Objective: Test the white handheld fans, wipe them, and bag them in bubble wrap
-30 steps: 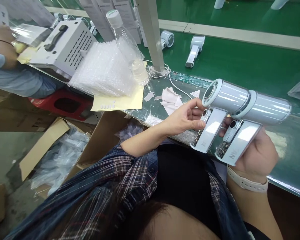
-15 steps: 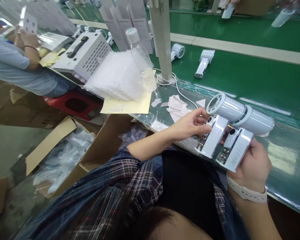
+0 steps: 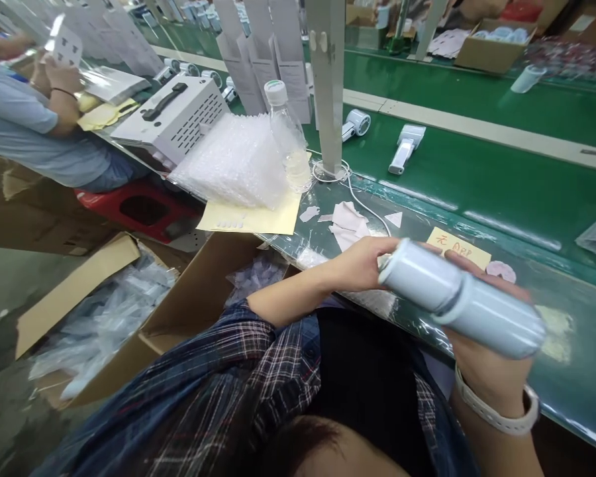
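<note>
Cardboard box (image 3: pixel 129 311), plastic bags (image 3: pixel 104 318) inside

Both hands (image 3: pixel 362 265) together, fingers curled

Plastic bottle (image 3: pixel 289 139) beside bubble wrap (image 3: pixel 233 162), cardboard box (image 3: pixel 144 311) below

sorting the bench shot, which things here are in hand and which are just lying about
In hand:
- two pale blue handheld units, barrels end to end
- left hand, at their near end
- right hand, under them

Lying about:
- water bottle
- bubble wrap
- yellow note
- paper scraps
- white case
- units on belt
</note>
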`<control>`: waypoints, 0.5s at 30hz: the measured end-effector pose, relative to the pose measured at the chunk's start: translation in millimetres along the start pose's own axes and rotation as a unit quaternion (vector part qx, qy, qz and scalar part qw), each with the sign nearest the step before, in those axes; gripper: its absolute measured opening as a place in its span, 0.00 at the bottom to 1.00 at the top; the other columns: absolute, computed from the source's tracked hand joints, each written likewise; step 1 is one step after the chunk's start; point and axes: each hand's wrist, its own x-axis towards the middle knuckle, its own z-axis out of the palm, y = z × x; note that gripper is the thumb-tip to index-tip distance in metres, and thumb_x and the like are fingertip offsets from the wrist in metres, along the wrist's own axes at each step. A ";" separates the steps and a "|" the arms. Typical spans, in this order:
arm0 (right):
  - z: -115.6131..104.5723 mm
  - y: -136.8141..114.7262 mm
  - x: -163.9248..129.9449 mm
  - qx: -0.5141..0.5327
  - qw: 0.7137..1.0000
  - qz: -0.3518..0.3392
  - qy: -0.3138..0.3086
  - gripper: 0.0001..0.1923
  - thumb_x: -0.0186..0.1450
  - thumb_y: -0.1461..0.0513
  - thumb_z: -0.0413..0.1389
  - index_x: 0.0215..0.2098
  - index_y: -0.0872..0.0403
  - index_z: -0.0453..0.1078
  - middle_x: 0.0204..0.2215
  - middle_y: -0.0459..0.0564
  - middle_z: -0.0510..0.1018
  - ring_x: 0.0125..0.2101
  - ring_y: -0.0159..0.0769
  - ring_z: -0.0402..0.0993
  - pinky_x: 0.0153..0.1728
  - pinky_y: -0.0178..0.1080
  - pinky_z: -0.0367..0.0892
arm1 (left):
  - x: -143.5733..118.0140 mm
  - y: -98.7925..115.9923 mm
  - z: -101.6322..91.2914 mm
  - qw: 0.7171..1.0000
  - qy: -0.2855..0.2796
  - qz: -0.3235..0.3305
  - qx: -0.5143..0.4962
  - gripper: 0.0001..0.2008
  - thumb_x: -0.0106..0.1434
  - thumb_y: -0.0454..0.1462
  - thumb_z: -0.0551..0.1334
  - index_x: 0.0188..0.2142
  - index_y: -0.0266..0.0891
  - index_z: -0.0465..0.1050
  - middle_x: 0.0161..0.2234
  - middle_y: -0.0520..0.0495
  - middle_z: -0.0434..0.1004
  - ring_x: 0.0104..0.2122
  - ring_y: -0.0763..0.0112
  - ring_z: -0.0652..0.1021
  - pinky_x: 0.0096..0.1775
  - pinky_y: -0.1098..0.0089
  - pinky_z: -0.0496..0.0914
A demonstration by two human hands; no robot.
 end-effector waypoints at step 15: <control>-23.0 26.7 15.8 -0.124 0.982 -0.115 -0.085 0.28 0.53 0.50 0.79 0.49 0.43 0.79 0.44 0.52 0.87 0.47 0.58 0.86 0.56 0.66 0.81 | 8.1 -28.5 -8.8 0.959 -0.015 0.130 0.253 0.23 0.74 0.55 0.65 0.56 0.44 0.83 0.48 0.38 0.85 0.51 0.56 0.80 0.64 0.48 0.70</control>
